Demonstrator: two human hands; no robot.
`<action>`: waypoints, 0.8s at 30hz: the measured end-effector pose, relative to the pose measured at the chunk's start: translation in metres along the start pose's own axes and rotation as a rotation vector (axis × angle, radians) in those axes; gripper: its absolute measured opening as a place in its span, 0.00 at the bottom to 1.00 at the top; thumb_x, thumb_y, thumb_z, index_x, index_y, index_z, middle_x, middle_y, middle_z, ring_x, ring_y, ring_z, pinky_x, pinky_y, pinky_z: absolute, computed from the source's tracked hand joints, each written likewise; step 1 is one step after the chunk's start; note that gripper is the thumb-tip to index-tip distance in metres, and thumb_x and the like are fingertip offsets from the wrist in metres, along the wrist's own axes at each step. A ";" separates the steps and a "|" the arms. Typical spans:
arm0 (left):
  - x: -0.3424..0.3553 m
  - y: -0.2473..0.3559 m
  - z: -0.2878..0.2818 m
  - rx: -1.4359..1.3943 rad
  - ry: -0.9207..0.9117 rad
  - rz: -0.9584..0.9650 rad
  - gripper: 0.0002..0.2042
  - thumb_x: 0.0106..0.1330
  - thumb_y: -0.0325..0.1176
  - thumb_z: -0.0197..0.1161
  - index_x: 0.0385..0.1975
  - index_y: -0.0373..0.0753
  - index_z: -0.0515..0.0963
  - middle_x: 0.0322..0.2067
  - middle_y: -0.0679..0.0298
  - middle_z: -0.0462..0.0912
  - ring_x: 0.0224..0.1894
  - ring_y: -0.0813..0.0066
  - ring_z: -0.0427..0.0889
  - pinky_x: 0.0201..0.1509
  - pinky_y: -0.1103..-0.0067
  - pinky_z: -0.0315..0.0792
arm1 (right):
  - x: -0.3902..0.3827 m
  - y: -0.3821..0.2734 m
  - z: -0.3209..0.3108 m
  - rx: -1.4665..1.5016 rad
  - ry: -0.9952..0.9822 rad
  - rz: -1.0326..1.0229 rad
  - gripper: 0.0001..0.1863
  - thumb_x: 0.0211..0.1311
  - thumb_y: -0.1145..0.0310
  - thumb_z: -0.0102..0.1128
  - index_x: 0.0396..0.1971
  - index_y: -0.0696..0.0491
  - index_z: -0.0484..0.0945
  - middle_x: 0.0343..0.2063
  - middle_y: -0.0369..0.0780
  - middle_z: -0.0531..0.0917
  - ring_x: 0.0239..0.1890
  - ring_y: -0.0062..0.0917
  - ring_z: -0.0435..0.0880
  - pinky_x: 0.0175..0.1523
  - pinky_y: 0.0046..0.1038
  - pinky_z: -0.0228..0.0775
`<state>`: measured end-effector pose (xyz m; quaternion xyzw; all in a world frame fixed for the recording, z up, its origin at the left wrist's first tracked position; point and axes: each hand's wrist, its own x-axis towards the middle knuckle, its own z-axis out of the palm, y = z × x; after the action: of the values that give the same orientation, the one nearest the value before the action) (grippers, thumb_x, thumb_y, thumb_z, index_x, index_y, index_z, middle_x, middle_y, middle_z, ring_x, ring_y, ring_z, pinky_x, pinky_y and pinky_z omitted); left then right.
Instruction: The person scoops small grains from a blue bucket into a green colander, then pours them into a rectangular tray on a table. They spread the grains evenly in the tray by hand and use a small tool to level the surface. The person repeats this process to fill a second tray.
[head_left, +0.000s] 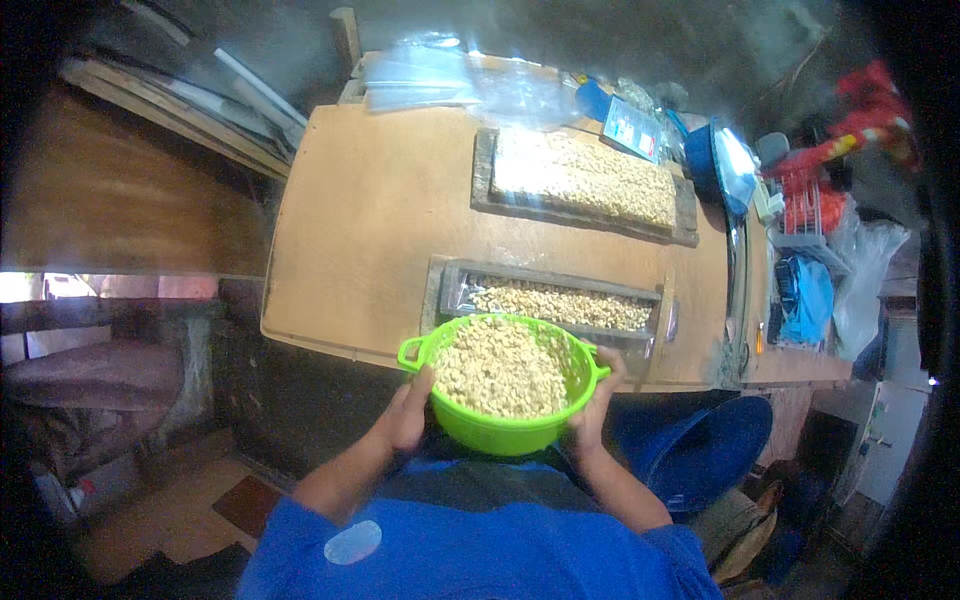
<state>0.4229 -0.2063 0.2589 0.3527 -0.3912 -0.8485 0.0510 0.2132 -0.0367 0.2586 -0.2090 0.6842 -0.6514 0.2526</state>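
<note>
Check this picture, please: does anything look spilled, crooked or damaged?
Nothing looks clearly spilled or damaged. The left hand and right hand hold the green bowl. Only the long tray behind it looks uneven: its contents stop short of the left end. Glare hides part of the pale slab.

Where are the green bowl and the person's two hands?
Green bowl (500, 436): head view, front outer wall.
Left hand (408, 413): head view, middle of the hand.
Right hand (593, 410): head view, middle of the hand.
</note>
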 end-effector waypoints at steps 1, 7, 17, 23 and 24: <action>0.002 -0.003 0.003 0.002 0.044 -0.022 0.35 0.84 0.56 0.34 0.71 0.29 0.66 0.69 0.52 0.73 0.71 0.66 0.69 0.78 0.71 0.57 | 0.000 -0.002 -0.003 -0.019 0.031 0.021 0.73 0.32 0.23 0.79 0.69 0.52 0.47 0.67 0.49 0.61 0.70 0.42 0.65 0.76 0.47 0.57; 0.027 0.004 0.004 -0.248 0.019 -0.052 0.33 0.83 0.56 0.37 0.74 0.32 0.63 0.69 0.53 0.72 0.71 0.65 0.70 0.77 0.69 0.59 | 0.006 -0.003 0.002 -0.070 0.022 0.020 0.70 0.37 0.23 0.76 0.69 0.54 0.50 0.61 0.44 0.63 0.67 0.39 0.66 0.73 0.43 0.59; 0.034 0.005 0.016 -0.210 -0.023 0.027 0.35 0.83 0.58 0.34 0.75 0.34 0.61 0.72 0.54 0.69 0.74 0.66 0.67 0.79 0.69 0.57 | 0.016 -0.002 -0.013 -0.145 -0.008 0.008 0.70 0.41 0.22 0.73 0.71 0.56 0.50 0.63 0.46 0.61 0.68 0.38 0.64 0.74 0.43 0.57; 0.048 0.001 0.028 -0.154 0.009 0.015 0.34 0.83 0.57 0.36 0.75 0.35 0.61 0.72 0.54 0.69 0.74 0.64 0.67 0.79 0.68 0.56 | 0.010 -0.002 -0.024 0.012 0.009 -0.119 0.62 0.47 0.33 0.77 0.70 0.55 0.51 0.62 0.46 0.63 0.67 0.38 0.65 0.74 0.41 0.58; 0.047 0.000 0.031 -0.204 0.013 -0.011 0.34 0.83 0.57 0.37 0.75 0.35 0.60 0.72 0.54 0.69 0.74 0.64 0.67 0.79 0.68 0.56 | 0.015 -0.004 -0.036 -0.124 -0.007 -0.060 0.61 0.47 0.37 0.78 0.70 0.55 0.51 0.61 0.46 0.64 0.66 0.37 0.65 0.74 0.41 0.58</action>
<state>0.3673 -0.2038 0.2465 0.3533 -0.3006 -0.8818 0.0847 0.1790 -0.0185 0.2625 -0.2471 0.7156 -0.6145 0.2219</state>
